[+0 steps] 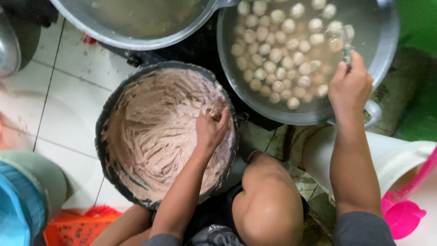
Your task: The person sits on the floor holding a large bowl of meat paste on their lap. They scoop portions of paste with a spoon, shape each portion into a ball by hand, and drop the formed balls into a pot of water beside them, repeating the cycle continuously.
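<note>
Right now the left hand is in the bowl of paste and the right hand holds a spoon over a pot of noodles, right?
Not quite. The head view shows the pot holds pale round balls in water, not noodles. The rest is right: the left hand is in the bowl of paste, and the right hand holds a spoon over the pot.

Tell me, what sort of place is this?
Probably a floor-level kitchen or small food-making spot. The left hand digs into a basin of pinkish paste, the right hand holds a spoon over a pot of floating pale balls, all on tiled floor.
</note>
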Action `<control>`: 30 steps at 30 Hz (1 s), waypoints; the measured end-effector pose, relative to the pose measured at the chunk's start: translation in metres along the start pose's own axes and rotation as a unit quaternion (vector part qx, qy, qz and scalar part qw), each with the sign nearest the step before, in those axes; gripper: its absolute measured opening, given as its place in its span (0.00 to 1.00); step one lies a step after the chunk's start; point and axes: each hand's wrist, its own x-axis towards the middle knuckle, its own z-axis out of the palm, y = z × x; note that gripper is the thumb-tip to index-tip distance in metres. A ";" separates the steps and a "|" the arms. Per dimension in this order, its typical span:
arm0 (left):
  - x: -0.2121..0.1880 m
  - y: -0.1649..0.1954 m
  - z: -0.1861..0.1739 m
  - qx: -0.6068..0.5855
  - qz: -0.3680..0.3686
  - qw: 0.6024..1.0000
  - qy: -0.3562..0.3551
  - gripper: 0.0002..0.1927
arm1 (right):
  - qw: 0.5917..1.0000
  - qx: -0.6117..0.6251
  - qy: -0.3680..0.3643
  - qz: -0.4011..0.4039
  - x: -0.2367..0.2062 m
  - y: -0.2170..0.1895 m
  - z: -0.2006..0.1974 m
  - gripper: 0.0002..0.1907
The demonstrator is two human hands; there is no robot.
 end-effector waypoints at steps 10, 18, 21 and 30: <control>-0.004 0.023 -0.001 -0.110 0.116 0.982 0.101 0.11 | 0.865 0.299 -0.388 -0.110 -0.091 -0.099 -0.003 0.19; -0.005 0.007 0.009 -0.012 0.097 0.995 0.024 0.09 | 0.771 0.351 -0.531 0.035 -0.092 -0.101 0.008 0.22; -0.003 0.000 0.005 0.015 0.099 0.994 0.053 0.10 | 0.816 0.339 -0.463 0.075 -0.074 -0.076 0.015 0.23; -0.006 -0.010 0.014 0.062 0.052 0.991 0.106 0.17 | 0.987 0.135 -0.085 0.016 -0.010 0.020 0.014 0.21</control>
